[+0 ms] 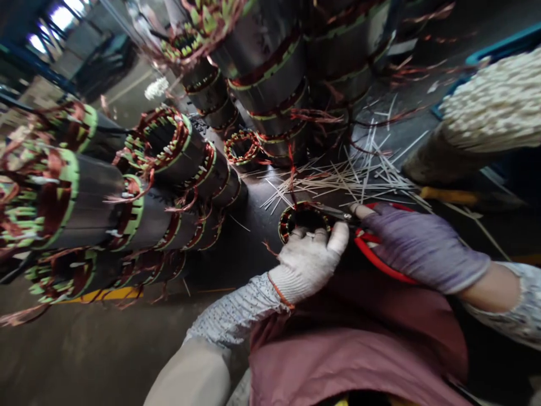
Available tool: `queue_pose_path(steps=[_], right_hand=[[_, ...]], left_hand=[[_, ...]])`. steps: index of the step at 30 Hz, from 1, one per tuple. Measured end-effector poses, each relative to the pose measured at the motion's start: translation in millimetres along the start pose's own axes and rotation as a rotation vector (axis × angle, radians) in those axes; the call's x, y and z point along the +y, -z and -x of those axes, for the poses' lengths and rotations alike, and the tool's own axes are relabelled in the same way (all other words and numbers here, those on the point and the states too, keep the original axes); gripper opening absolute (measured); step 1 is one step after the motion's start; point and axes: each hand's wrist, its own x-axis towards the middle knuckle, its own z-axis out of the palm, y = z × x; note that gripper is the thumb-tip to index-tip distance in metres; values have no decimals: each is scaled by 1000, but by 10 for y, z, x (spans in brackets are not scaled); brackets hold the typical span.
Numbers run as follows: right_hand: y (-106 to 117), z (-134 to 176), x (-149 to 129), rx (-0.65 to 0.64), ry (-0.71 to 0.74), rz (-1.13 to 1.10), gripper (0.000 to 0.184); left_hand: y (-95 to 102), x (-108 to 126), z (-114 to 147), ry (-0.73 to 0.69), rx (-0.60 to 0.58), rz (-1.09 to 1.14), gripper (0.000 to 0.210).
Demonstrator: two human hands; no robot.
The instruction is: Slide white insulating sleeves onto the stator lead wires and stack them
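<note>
A motor stator [284, 224] with copper windings and a pale green edge stands on the dark work surface in front of me. My left hand [308, 260], in a white knitted glove, has its fingers curled over the near rim of this stator. In a greyish-purple glove, my right hand [422, 245] is closed around red-handled scissors [366, 251]. Their metal blades point left, reaching the stator's far right rim. Whether anything lies between the blades is too small to tell. Copper leads [291, 175] rise from the ring's far side.
Thin white strips [338, 181] lie scattered beyond the stator. Stacked wound stators [143, 211] line the left, and taller stacks [270, 84] stand at the back. At right are a thick bundle of white strips [490, 107], a yellow-handled tool [450, 195] and a blue crate [502, 48].
</note>
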Motion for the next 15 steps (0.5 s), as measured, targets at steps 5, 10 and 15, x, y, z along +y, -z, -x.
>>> queue_pose_path(steps=[5, 10, 15], right_hand=[[74, 90, 10, 40, -9, 109, 54], [135, 26, -50, -8, -52, 96, 52], [-101, -66, 98, -16, 6, -190, 51]], left_hand=[[29, -23, -13, -13, -48, -21, 54], [11, -43, -12, -33, -26, -13, 54], [21, -45, -10, -31, -62, 60, 58]])
